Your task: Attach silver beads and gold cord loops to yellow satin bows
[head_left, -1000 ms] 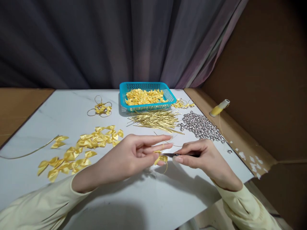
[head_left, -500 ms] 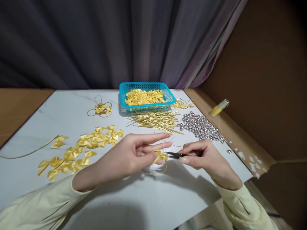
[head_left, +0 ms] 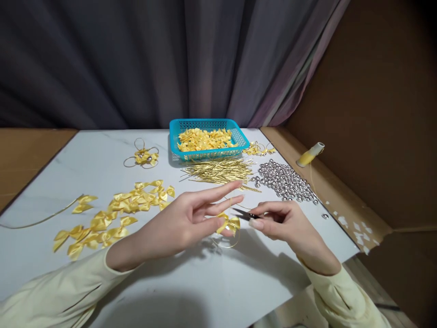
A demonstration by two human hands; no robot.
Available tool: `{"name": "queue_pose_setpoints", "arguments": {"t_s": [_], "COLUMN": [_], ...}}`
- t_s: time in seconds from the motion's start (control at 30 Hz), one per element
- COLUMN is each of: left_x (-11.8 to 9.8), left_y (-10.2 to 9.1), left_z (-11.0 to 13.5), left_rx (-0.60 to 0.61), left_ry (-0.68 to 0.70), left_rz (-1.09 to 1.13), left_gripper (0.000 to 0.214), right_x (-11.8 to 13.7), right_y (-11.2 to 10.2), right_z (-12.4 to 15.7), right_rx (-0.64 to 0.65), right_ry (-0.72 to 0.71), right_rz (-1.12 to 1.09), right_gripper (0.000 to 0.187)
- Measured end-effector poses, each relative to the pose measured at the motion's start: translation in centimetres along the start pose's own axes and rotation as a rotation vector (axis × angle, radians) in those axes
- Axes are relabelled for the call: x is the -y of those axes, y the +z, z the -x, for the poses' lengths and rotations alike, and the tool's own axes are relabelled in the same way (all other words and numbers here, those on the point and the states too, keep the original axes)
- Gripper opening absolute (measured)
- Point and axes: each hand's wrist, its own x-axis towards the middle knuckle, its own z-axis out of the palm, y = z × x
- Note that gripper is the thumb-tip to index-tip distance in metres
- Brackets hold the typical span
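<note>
Between the thumb and lower fingers of my left hand is pinched a yellow ribbon bow, with a thin gold cord loop hanging below it. The index and middle fingers of that hand stretch out to the right, and a thread runs up to them. My right hand is closed on small dark scissors, whose blades point left, just above and beside the bow. The scissors' handles are hidden in the fingers.
A blue basket of yellow bows stands at the back. In front lie gold cord pieces, with silver beads to their right. Loose bows lie left, below a finished-looking looped bow piece. A thread spool sits at right.
The scissors have drawn slightly up from the bow and their blades now show apart from it. The bow has turned, showing more of its ribbon and the loop beneath.
</note>
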Motion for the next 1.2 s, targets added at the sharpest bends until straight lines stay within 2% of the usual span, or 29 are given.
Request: {"name": "queue_pose_setpoints", "arguments": {"t_s": [0.1, 0.17, 0.27, 0.33, 0.43, 0.63, 0.83, 1.0, 1.2], "left_x": [0.0, 0.1, 0.5, 0.9, 1.3, 0.4, -1.0, -1.6, -1.9], "left_y": [0.0, -0.3, -1.2, -2.1, -3.3, -3.9, -2.8, -2.2, -1.2], "left_z": [-0.1, -0.5, -1.4, -2.1, -2.7, -2.5, -1.6, -0.7, -0.2], "left_rx": [-0.017, -0.063, -0.212, -0.297, -0.367, -0.401, -0.493, -0.529, -0.517], "left_ry": [0.010, 0.037, 0.038, 0.018, 0.082, 0.118, 0.176, 0.224, 0.282], "left_rz": [-0.037, -0.124, -0.341, -0.468, -0.603, -0.445, -0.354, -0.259, -0.082], "left_gripper": [0.055, 0.054, 0.043, 0.031, 0.024, 0.023, 0.023, 0.018, 0.014], "right_x": [0.1, 0.1, -0.2, -0.6, -0.8, 0.9, 4.1, 5.2, 5.8], "right_y": [-0.2, -0.5, -0.7, -0.8, -1.1, -1.8, -2.1, -2.2, -2.0], "right_z": [0.0, -0.1, -0.4, -0.8, -1.4, -2.4, -2.0, -1.5, -1.1], "right_rx": [-0.005, 0.044, 0.120, 0.123, 0.105, 0.040, -0.117, -0.099, -0.054], "right_ry": [-0.105, -0.182, -0.216, -0.230, -0.243, -0.288, -0.439, -0.508, -0.576], "right_rz": [-0.055, -0.098, -0.111, -0.096, -0.062, 0.089, 0.475, 0.630, 0.768], "right_gripper": [0.028, 0.024, 0.021, 0.021, 0.023, 0.029, 0.029, 0.032, 0.030]}}
